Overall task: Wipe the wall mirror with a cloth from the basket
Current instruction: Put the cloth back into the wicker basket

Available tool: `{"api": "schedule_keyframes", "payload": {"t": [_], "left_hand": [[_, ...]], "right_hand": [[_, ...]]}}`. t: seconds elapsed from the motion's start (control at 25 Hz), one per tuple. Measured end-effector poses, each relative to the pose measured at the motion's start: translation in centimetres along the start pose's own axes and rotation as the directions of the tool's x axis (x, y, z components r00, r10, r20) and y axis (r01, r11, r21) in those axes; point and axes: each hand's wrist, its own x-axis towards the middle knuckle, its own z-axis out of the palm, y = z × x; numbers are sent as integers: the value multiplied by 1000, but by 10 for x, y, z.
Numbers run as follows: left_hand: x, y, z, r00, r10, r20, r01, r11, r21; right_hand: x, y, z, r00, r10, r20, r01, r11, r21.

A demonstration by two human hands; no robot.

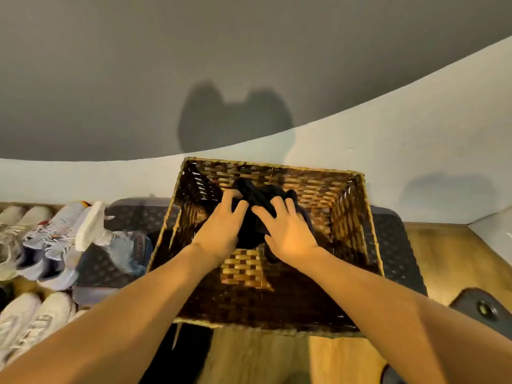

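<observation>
While both arms reach down from above, the two hands are inside the brown woven basket [357, 217]. A dark cloth [256, 199] lies bunched up in the basket, toward its far wall. The left hand [219, 231] is on the left side of the cloth, and its fingers curl down into the folds, so it grips the cloth. The right hand [288, 234] rests on the right side of the cloth with its fingers spread and a little bent. The fingertips press on the fabric, but I cannot tell if they really pinch it.

The basket sits on a dark patterned mat [393, 245], and the mat lies on a wooden floor [440, 250]. Just behind the basket is a pale wall [388, 151], and above that is a grey surface with a dark shadow on it. To the left of the basket there are many shoes [41, 239] in rows, mostly white and grey, and one white shoe [88, 225] is tipped up on its side. To the right of the basket, near the floor's edge, is a dark thing with a round metal part [484, 307].
</observation>
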Motion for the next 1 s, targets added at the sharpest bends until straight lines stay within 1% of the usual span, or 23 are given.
{"api": "schedule_keyframes", "payload": {"t": [0.12, 0.16, 0.2, 0.24, 0.28, 0.36, 0.44, 0.48, 0.56, 0.64, 0.68, 0.72, 0.76, 0.8, 0.84, 0.88, 1.0], "left_hand": [[11, -10, 50, 992, -63, 108, 69, 997, -45], [14, -12, 64, 988, -78, 133, 86, 995, -52], [14, -15, 77, 983, -94, 155, 105, 993, -60], [14, -17, 87, 979, -108, 174, 122, 990, -67], [12, -18, 94, 973, -123, 193, 140, 987, -74], [7, -22, 106, 960, -181, 214, 210, 970, -121], [2, -24, 110, 934, -282, 218, 329, 918, -222], [1, -24, 109, 915, -340, 219, 393, 876, -280], [3, -22, 110, 850, -466, 244, 526, 761, -380], [7, -21, 112, 785, -539, 306, 620, 675, -401], [9, -21, 114, 769, -548, 329, 640, 655, -402], [10, -22, 115, 757, -554, 346, 653, 639, -406], [11, -22, 115, 743, -562, 363, 669, 618, -413], [12, -23, 114, 727, -572, 379, 686, 593, -422], [12, -25, 113, 715, -578, 393, 699, 569, -433], [12, -26, 111, 709, -580, 402, 705, 555, -443], [12, -28, 102, 723, -579, 376, 689, 572, -445]], "right_hand": [[2, 12, 53, 1000, 2, -23, -1, 1000, 27], [2, 16, 66, 1000, 11, 3, -11, 999, 48], [2, 19, 76, 998, 19, 65, -24, 997, 75], [1, 24, 85, 991, 23, 135, -38, 993, 114], [-1, 27, 89, 985, 37, 169, -65, 984, 168], [-7, 33, 93, 981, 115, 156, -159, 937, 310], [-16, 39, 89, 963, 234, 132, -269, 853, 448], [-21, 42, 87, 949, 291, 126, -314, 817, 484], [-28, 47, 80, 913, 397, 93, -389, 782, 488], [-33, 47, 76, 847, 529, 59, -497, 746, 444], [-34, 45, 75, 790, 609, 74, -574, 692, 437], [-35, 43, 76, 721, 680, 136, -657, 606, 448], [-33, 40, 78, 651, 720, 239, -728, 504, 465], [-30, 37, 80, 599, 724, 342, -773, 413, 481], [-27, 35, 84, 578, 704, 413, -790, 355, 501], [-24, 32, 86, 582, 682, 442, -780, 315, 541], [-15, 28, 89, 634, 676, 375, -648, 200, 735]]}}
